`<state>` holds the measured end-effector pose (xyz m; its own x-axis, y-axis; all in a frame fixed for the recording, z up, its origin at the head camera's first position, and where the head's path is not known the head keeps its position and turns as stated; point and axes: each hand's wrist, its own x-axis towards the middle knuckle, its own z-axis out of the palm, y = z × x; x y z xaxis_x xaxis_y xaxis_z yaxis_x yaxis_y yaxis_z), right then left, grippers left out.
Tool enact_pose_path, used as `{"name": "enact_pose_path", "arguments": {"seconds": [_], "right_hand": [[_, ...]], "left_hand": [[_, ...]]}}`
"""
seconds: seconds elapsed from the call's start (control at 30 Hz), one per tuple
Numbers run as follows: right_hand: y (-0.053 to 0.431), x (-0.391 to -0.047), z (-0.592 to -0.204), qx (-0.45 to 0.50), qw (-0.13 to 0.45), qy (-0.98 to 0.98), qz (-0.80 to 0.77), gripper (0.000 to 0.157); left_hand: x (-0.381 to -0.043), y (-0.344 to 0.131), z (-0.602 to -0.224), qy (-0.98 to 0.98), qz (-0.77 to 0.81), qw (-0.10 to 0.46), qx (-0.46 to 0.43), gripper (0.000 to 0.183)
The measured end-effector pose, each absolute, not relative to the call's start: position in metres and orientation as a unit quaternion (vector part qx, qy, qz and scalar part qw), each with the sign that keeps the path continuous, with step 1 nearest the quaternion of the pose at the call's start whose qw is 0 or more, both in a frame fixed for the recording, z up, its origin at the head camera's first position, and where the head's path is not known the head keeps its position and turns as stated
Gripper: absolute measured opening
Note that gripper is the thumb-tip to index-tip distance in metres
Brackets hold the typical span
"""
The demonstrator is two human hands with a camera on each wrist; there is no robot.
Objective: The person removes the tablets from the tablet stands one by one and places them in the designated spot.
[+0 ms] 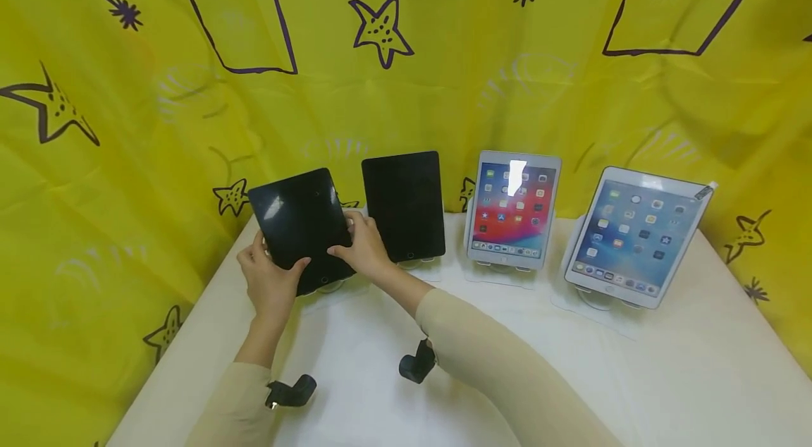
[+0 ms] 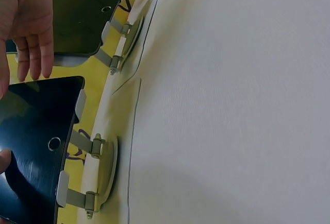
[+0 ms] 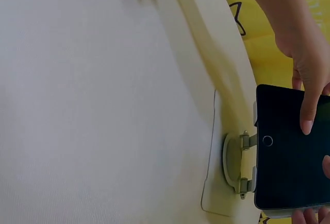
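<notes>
A dark-screened black tablet [image 1: 294,218] leans on a stand [image 2: 106,172] at the far left of the row. My left hand [image 1: 269,285] grips its left edge, thumb on the screen. From the other side, my right hand [image 1: 366,246] holds the right edge, its thumb lying on the glass too. The right wrist view shows the left thumb [image 3: 308,121] on the tablet near the round home button, and some right fingertips [image 3: 309,217] along the opposite edge. Most of the fingers behind the tablet are hidden.
Close to my right hand stands a second black tablet [image 1: 404,200]. Farther right are two white tablets with lit screens, one red and blue [image 1: 512,211], one blue [image 1: 637,239]. A yellow patterned curtain [image 1: 444,101] hangs behind the white table [image 1: 355,362].
</notes>
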<state>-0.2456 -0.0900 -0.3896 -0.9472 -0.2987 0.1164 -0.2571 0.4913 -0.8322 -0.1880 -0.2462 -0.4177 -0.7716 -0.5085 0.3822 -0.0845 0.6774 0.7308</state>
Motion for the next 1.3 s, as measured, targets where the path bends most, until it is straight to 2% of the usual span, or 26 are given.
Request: {"name": "enact_pose_path", "arguments": {"seconds": [0.3, 0.43, 0.7, 0.93, 1.17, 1.3], "right_hand": [[-0.093, -0.249, -0.396, -0.160, 0.028, 0.852, -0.498, 0.075], [-0.093, -0.249, -0.399, -0.166, 0.019, 0.840, -0.516, 0.068], [-0.084, -0.249, -0.410, -0.214, -0.047, 0.840, -0.497, 0.055], [-0.083, -0.255, -0.413, -0.221, -0.033, 0.824, -0.521, 0.049], [-0.083, -0.254, -0.411, -0.208, -0.041, 0.831, -0.515, 0.046], [-0.081, -0.253, -0.409, -0.217, -0.055, 0.835, -0.503, 0.046]], "left_hand": [[-0.191, -0.245, -0.424, -0.857, -0.364, 0.330, 0.158, 0.086], [-0.188, -0.247, -0.424, -0.860, -0.354, 0.342, 0.138, 0.085], [-0.181, -0.251, -0.422, -0.869, -0.332, 0.358, 0.084, 0.084], [-0.178, -0.253, -0.425, -0.855, -0.363, 0.359, 0.087, 0.079], [-0.180, -0.255, -0.433, -0.833, -0.371, 0.409, 0.047, 0.081], [-0.180, -0.254, -0.432, -0.828, -0.372, 0.419, 0.033, 0.080]]}}
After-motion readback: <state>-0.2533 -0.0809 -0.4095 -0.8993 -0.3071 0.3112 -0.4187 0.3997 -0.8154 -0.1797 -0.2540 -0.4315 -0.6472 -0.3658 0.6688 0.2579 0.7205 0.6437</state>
